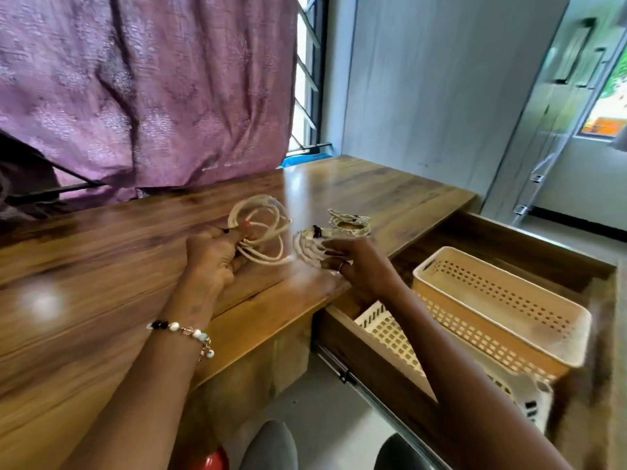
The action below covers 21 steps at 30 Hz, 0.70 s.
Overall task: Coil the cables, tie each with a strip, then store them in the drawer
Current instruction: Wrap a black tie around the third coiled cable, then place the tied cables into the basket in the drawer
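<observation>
blurred coils (259, 228), lower basket (386, 330) half hidden

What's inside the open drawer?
The drawer holds an orange basket with holes, which looks empty, and a white basket lying lower. The right arm and the orange basket cover most of the white one, so its contents stay hidden.

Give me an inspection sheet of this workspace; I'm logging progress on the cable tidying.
Surface: wooden desk, glossy with glare patches.
Job's things: open drawer holding an orange basket and a white basket.
Clutter: nothing seen on the desk.
Grippers: left hand grips the loose coil; right hand rests on the near coil.
Cables: loose coil looks untied; near coil and far coil each show a dark tie.
Surroundings: purple curtain, window, grey wall.
</observation>
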{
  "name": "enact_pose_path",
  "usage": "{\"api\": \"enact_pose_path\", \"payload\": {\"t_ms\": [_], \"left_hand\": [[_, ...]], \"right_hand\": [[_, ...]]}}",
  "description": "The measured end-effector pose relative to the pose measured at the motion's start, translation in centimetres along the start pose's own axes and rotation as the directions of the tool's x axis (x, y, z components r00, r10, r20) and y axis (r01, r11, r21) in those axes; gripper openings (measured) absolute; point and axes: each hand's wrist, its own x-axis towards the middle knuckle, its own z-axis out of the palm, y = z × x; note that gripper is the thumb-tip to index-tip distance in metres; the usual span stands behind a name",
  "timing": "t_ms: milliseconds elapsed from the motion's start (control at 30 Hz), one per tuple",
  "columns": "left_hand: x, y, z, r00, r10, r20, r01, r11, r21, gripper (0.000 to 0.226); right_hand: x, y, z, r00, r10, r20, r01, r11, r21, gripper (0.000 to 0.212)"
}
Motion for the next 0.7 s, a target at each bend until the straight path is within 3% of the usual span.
{"api": "enact_pose_path", "payload": {"t_ms": [133,233,333,467,600,700], "left_hand": [[-1.5,-0.3,7.2,0.977,-0.043,0.208,0.067,0.991,-0.112,0.01],[-3.3,-1.9,13.8,0.915,-0.12,0.384,0.176,0.978,-0.112,0.013],[-5.6,-5.0,20.4,0.839,-0.241,0.489,0.281,0.96,-0.01,0.014],[-7.5,-11.1,27.1,0.729,-0.439,0.525,0.343,0.898,0.276,0.014],[-6.9,-15.9,29.6,0.74,-0.494,0.457,0.276,0.842,0.463,0.026],[-5.7,-18.5,30.9,0.801,-0.418,0.429,0.03,0.744,0.668,0.04]], "right_hand": [[-3.7,1.6,-8.4,0.984,0.092,-0.154,-0.074,0.991,0.115,0.032],[-7.5,5.4,-14.6,0.956,0.176,-0.236,-0.162,0.984,0.076,0.034],[-11.0,9.3,-18.3,0.91,0.302,-0.285,-0.331,0.942,-0.057,0.035],[-14.9,14.3,-19.7,0.843,0.459,-0.279,-0.532,0.787,-0.312,0.033],[-17.0,16.4,-18.5,0.798,0.579,-0.169,-0.59,0.693,-0.415,0.031],[-17.4,17.5,-17.1,0.78,0.622,-0.072,-0.574,0.664,-0.479,0.029]]}}
